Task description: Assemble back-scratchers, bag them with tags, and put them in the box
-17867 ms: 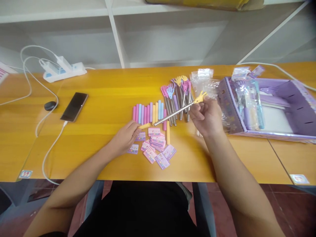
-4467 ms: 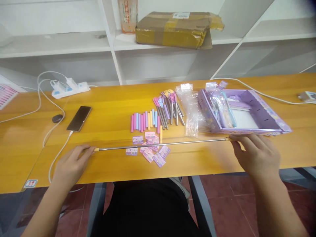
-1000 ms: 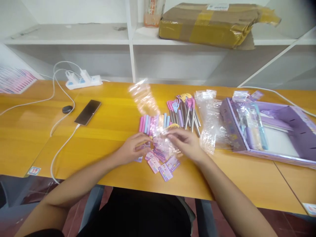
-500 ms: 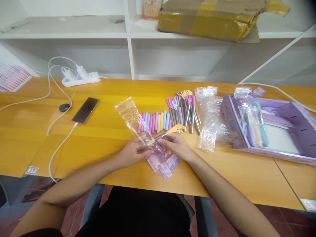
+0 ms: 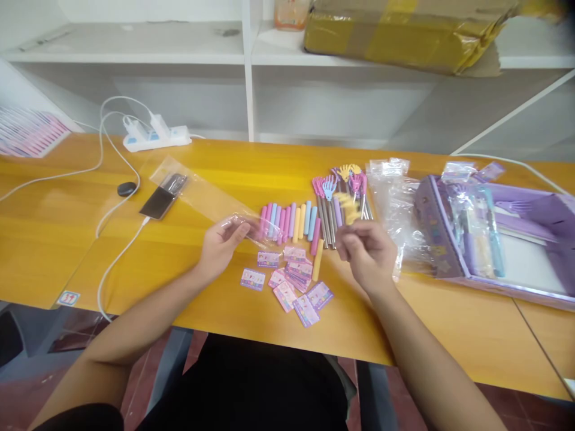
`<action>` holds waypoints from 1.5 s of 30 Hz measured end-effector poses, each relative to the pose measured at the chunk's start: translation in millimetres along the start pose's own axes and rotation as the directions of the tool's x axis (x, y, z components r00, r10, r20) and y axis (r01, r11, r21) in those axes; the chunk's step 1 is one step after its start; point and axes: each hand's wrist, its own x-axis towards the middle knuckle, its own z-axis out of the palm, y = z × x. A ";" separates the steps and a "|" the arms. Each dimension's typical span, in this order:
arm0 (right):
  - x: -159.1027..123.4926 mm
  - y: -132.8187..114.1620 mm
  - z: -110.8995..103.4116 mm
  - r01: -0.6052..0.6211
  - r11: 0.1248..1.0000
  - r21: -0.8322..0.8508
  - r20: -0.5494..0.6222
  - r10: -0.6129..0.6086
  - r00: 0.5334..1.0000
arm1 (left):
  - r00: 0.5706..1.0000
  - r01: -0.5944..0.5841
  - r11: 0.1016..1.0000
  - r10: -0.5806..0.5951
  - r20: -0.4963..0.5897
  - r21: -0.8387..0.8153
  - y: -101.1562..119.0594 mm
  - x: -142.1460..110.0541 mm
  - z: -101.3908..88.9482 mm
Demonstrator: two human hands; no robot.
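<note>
Pinched in my left hand (image 5: 222,245) is a clear plastic bag (image 5: 206,200), stretched out to the upper left with its far end over the phone. My right hand (image 5: 371,248) is closed on a yellow back scratcher (image 5: 348,206), whose claw head is blurred and whose shaft is mostly hidden. Between the hands lies a row of pastel handle tubes (image 5: 287,221), with a yellow tube (image 5: 318,260) apart from it. Small printed cards (image 5: 299,276) are scattered below. Behind my right hand, several back scratchers (image 5: 330,209) with steel shafts lie in a bunch.
A pile of clear bags (image 5: 395,209) lies right of the bunch. The purple box (image 5: 449,251) beside it holds packed back scratchers. At left are a phone (image 5: 162,200) on a cable, a black mouse (image 5: 126,189) and a power strip (image 5: 157,139). A taped carton (image 5: 399,36) sits on the shelf.
The extended scratcher seen earlier was collapsed. Over the last half second my hands have parted: the bag swung left with my left hand, and the yellow back scratcher moved right with my right.
</note>
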 end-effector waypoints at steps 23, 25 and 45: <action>-8.3 8.4 11.3 0.406 0.795 -0.451 0.339 -0.269 0.901 | 0.986 0.122 0.953 -0.148 -0.078 -0.277 -1.7 -3.1 11.4; -9.2 10.8 11.5 0.397 0.793 -0.463 0.344 -0.252 0.905 | 0.985 0.156 0.954 -0.170 -0.033 -0.256 -7.2 -6.6 13.4; -4.7 2.5 10.3 0.269 0.854 -0.445 0.351 -0.109 0.930 | 0.958 0.145 0.917 -0.224 -0.178 -0.373 -0.8 7.2 7.7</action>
